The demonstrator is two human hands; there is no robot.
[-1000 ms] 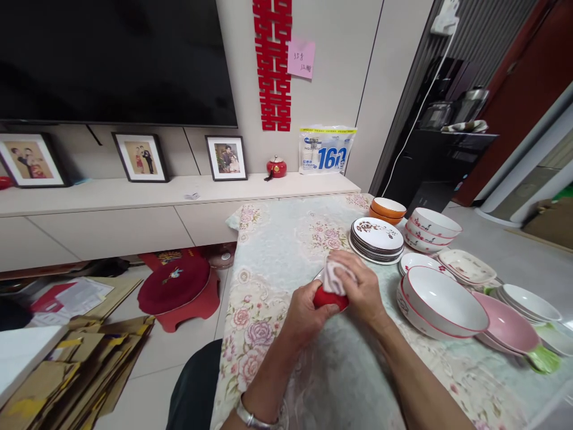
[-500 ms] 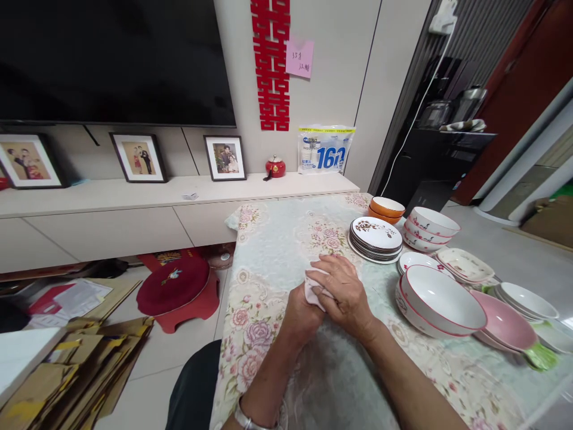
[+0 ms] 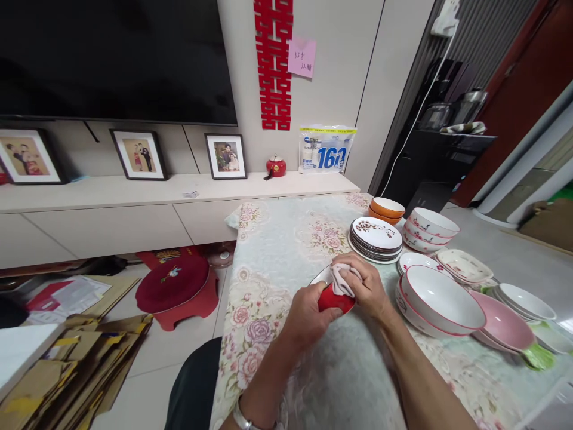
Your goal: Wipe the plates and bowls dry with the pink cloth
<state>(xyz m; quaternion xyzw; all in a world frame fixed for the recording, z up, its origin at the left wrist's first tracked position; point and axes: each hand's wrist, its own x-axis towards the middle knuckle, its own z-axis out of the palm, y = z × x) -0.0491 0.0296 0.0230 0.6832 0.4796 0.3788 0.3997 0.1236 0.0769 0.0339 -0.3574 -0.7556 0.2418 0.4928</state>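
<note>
A small bowl [image 3: 335, 302], red outside and white inside, is tilted between my hands over the flowered tablecloth [image 3: 273, 239]. My left hand [image 3: 311, 310] grips its left side, with the thumb on the red outside. My right hand [image 3: 364, 283] pinches a pale pink cloth [image 3: 342, 279] against the bowl's rim and side. Just behind my right hand is a stack of plates [image 3: 376, 234] with a brown flower pattern. Large white bowls with red rims [image 3: 441, 298] stand to the right.
Orange bowls [image 3: 387, 209], a stack of white bowls [image 3: 432, 227], a square dish [image 3: 464, 264] and a pink dish [image 3: 505, 322] are on the right of the table. A red stool [image 3: 179, 292] and flattened cardboard [image 3: 67, 370] lie left on the floor.
My hands, clasped together round the cloth before, have come apart somewhat. The red bowl now shows between them, and my right hand with the cloth has shifted slightly right.
</note>
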